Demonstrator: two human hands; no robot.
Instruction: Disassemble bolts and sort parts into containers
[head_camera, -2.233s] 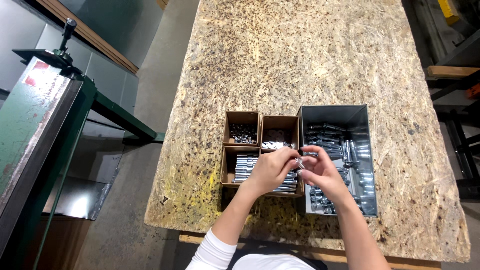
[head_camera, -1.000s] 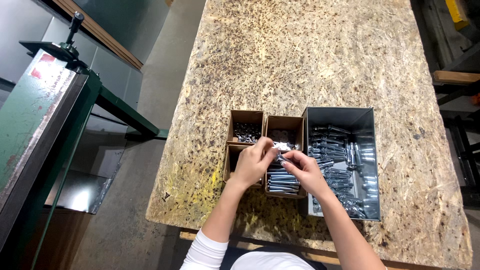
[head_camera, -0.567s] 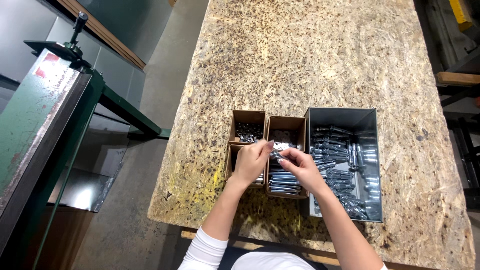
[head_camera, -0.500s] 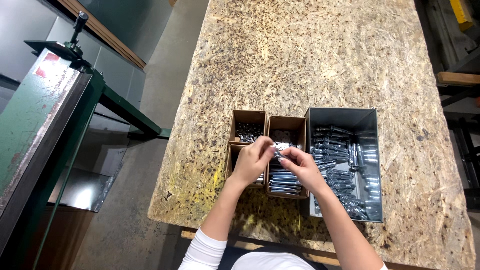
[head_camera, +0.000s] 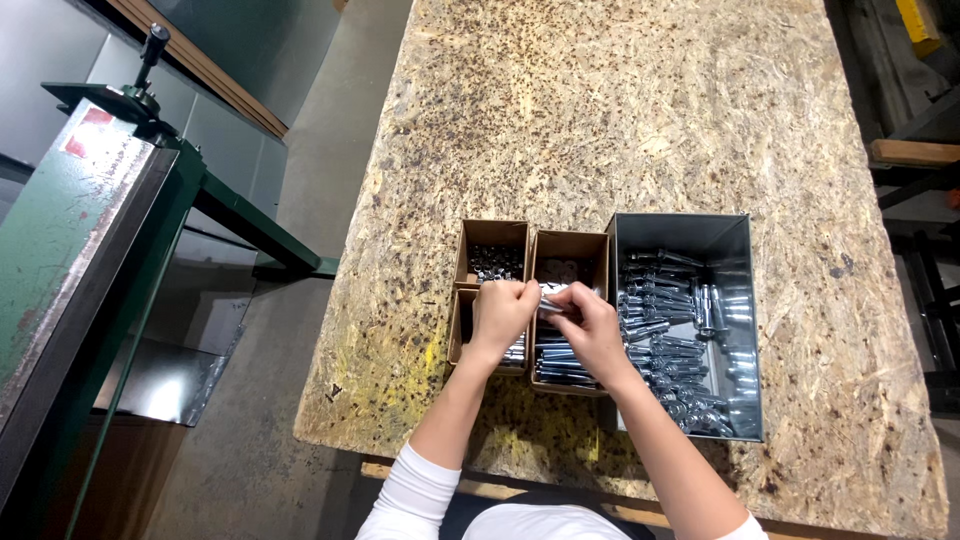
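Note:
Both of my hands meet above the cardboard boxes. My left hand (head_camera: 500, 312) and my right hand (head_camera: 590, 325) together pinch a small shiny metal bolt (head_camera: 550, 303) between their fingertips. Beneath them, a brown cardboard box (head_camera: 570, 250) holds silver bolts laid in rows. Left of it are two smaller cardboard boxes (head_camera: 492, 236) with small dark metal parts. To the right, a grey metal bin (head_camera: 685, 235) holds several loose silver bolts.
The boxes stand near the front edge of a chipboard table (head_camera: 620, 110). A green metal machine (head_camera: 90, 230) stands to the left across a concrete floor gap. Wooden and metal frames (head_camera: 915, 150) are at the far right.
My hands have moved left from the edge of the metal bin to above the cardboard boxes, still working the small metal part between them.

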